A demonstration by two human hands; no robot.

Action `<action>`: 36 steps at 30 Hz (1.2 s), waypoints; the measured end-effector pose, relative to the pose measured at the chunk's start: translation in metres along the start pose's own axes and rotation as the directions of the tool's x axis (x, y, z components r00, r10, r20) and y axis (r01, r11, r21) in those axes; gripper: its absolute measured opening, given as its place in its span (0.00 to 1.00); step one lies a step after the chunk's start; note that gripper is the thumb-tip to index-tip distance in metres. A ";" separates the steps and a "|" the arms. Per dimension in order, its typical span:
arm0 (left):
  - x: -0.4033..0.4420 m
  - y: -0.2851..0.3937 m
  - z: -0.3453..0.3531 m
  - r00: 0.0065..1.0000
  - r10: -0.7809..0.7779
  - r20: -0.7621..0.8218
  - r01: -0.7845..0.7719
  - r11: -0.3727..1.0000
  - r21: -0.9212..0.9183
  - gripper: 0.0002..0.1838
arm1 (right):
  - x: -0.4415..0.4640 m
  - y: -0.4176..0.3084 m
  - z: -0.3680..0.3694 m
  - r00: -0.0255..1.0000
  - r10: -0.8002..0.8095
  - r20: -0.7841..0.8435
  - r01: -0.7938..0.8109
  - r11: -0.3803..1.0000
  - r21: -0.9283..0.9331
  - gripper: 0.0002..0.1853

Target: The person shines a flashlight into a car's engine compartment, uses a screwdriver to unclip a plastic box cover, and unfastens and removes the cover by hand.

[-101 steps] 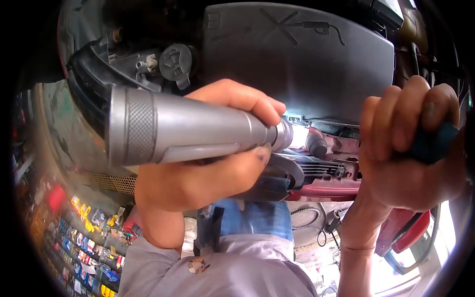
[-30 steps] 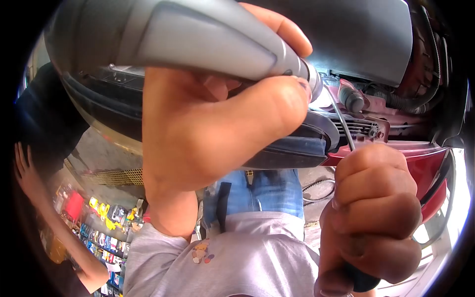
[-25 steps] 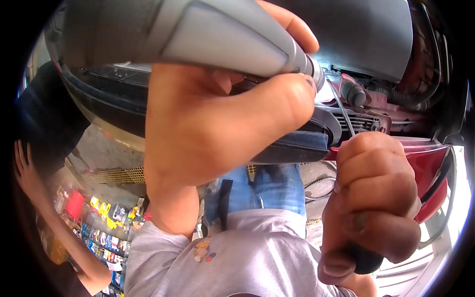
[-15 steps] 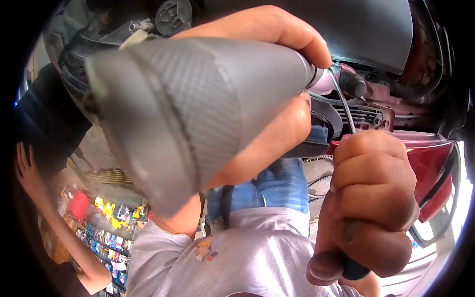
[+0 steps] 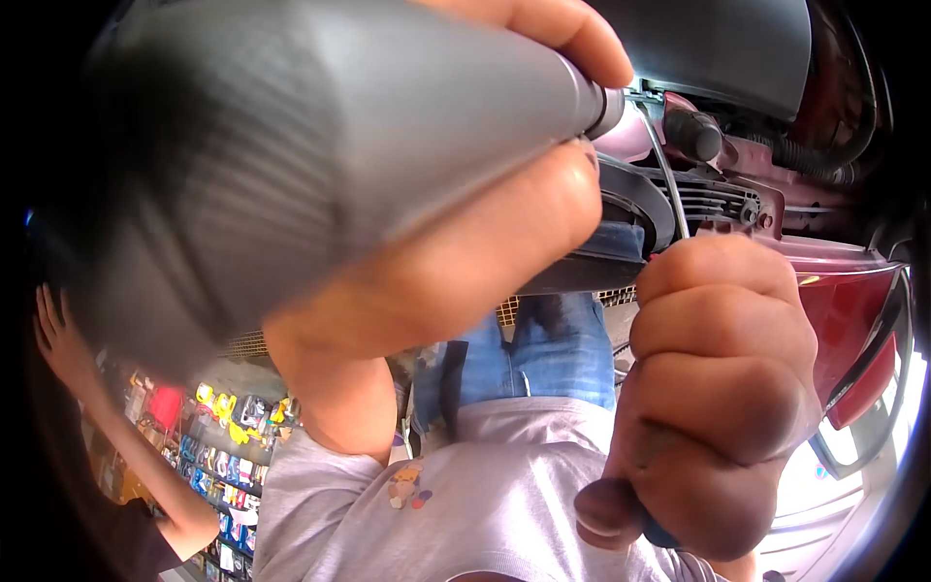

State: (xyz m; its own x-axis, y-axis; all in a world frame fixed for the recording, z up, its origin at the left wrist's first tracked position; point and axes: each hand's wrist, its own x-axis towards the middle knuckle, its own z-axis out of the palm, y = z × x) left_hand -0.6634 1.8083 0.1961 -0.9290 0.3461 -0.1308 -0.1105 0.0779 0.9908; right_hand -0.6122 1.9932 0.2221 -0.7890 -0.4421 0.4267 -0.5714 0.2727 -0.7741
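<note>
My left hand [image 5: 456, 252] is wrapped round a large grey flashlight [image 5: 456, 107], whose narrow end points right and whose wide end looms blurred at upper left. Light falls on the car's front part by that narrow end. On the right, my right hand [image 5: 727, 388] is closed in a fist round a tool with a dark handle, mostly hidden in the palm. A thin metal shaft [image 5: 666, 175] rises from the fist to the lit spot beside the flashlight. Its tip cannot be made out clearly. A dark round-ended part [image 5: 693, 136] lies just right of the shaft.
A dark cover [image 5: 718, 48] spans the top, with a corrugated hose [image 5: 815, 160] at its right. Red bodywork [image 5: 844, 310] stands on the right. Another person's forearm [image 5: 145, 466] reaches in at far left. Shelves of small colourful items [image 5: 228, 475] are at lower left.
My right hand has come down and left from the upper right, and the shaft now shows against the car. The flashlight has tilted, its wide end nearer the camera. Another person's arm has appeared.
</note>
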 end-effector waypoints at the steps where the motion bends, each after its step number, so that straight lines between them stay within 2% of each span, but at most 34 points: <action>1: 0.000 0.000 0.000 1.000 -0.007 -0.001 0.007 1.000 0.001 0.14 | -0.001 -0.001 0.000 1.000 0.010 -0.002 -0.010 1.000 -0.001 0.19; 4: 0.001 0.000 -0.004 0.999 -0.036 -0.014 0.036 0.999 -0.003 0.13 | 0.000 -0.002 0.005 0.999 0.023 -0.037 -0.023 1.000 0.006 0.18; 7: -0.002 0.004 -0.004 0.997 -0.070 -0.033 0.070 0.998 0.000 0.13 | 0.005 0.001 0.004 0.999 -0.022 0.031 0.022 1.000 0.012 0.17; 10: -0.005 0.006 -0.005 0.993 -0.101 -0.063 0.100 0.995 -0.009 0.12 | 0.005 0.000 0.013 1.000 -0.011 0.012 0.011 1.000 -0.009 0.16; 15: -0.004 0.007 -0.015 0.983 -0.143 -0.117 0.142 0.990 -0.011 0.11 | 0.006 -0.008 0.007 0.993 0.026 0.113 -0.017 0.997 -0.079 0.15; 16: -0.003 0.007 -0.016 0.981 -0.139 -0.132 0.139 0.990 -0.008 0.11 | 0.006 -0.010 0.006 0.991 0.024 0.131 -0.012 0.996 -0.093 0.15; 18: -0.003 0.002 -0.014 0.986 -0.016 -0.164 0.021 0.999 0.028 0.10 | 0.006 -0.009 0.008 0.991 0.024 0.134 -0.013 0.996 -0.083 0.15; 19: -0.004 -0.010 -0.012 0.977 0.133 -0.169 -0.120 0.989 0.085 0.09 | 0.006 -0.008 0.009 0.990 0.026 0.136 -0.016 0.997 -0.076 0.15; 20: -0.006 -0.021 -0.009 0.963 0.214 -0.164 -0.197 0.974 0.115 0.09 | 0.007 -0.010 0.009 0.989 0.041 0.141 -0.033 0.998 -0.060 0.15; 23: -0.011 -0.030 -0.007 0.977 0.168 -0.129 -0.157 0.983 0.090 0.10 | 0.005 -0.002 0.017 0.990 -0.068 0.122 0.068 0.998 0.005 0.14; 26: -0.015 -0.035 -0.005 0.983 0.138 -0.120 -0.130 0.989 0.068 0.10 | 0.006 0.003 0.011 0.977 -0.098 0.189 0.087 0.994 0.064 0.15; 30: -0.017 -0.040 -0.001 0.985 0.118 -0.125 -0.112 0.992 0.056 0.10 | -0.004 -0.006 0.001 0.975 0.070 0.210 -0.072 0.997 0.004 0.17; 33: -0.021 -0.042 0.002 0.984 0.110 -0.137 -0.105 0.993 0.046 0.10 | -0.009 -0.013 0.010 0.980 0.141 0.139 -0.139 0.990 -0.026 0.17; 36: -0.024 -0.045 0.003 0.984 0.098 -0.149 -0.093 0.995 0.040 0.11 | -0.013 -0.012 0.007 0.988 0.078 0.135 -0.073 0.996 -0.044 0.17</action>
State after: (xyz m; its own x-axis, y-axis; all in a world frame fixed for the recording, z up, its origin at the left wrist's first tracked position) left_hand -0.6349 1.7996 0.1548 -0.9777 0.2085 -0.0261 -0.0090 0.0826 0.9965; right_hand -0.5939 1.9898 0.2224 -0.7934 -0.5310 0.2975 -0.5218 0.3417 -0.7817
